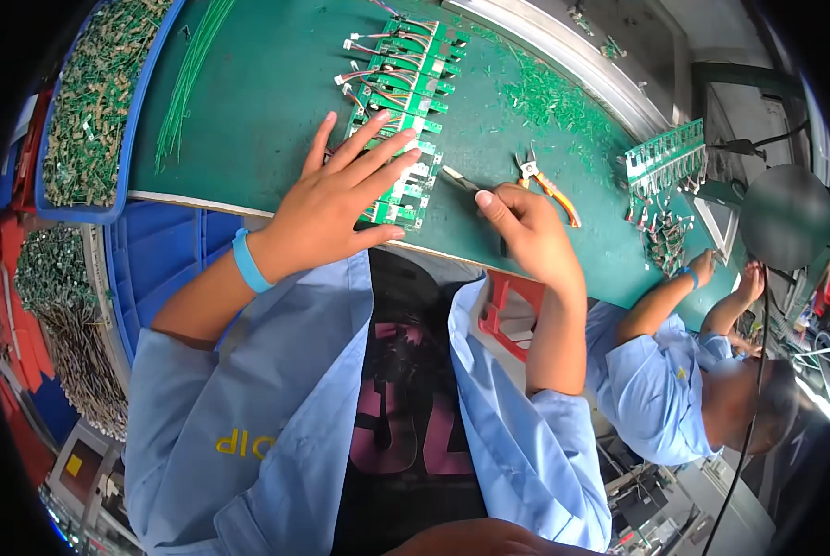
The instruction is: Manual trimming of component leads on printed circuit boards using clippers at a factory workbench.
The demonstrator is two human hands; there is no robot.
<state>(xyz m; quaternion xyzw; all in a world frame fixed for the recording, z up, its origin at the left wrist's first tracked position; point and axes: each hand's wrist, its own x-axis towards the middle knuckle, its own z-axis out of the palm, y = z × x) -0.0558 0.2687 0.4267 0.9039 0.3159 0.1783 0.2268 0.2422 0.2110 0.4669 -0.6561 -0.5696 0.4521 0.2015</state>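
A long green circuit-board panel (424, 88) with white connectors and coloured wires lies on the green work mat. My left hand (331, 204) rests across its near part, fingers spread, covering some of the boards. Just right of the panel, my right hand (535, 232) is closed around a slim tool (461, 178) with a pale tip and dark shaft. That tip points at the panel's near right side; whether it touches is unclear. Diagonal cutters (549, 187) with orange-yellow handles lie on the mat beyond my right hand.
Blue bin (126, 111) of small boards stands at left, beside thin green strips (190, 83). Green scraps (549, 88) lie scattered at the back. Another wired panel (665, 157) is at right, near a co-worker (660, 371). A metal rail (572, 46) bounds the far side.
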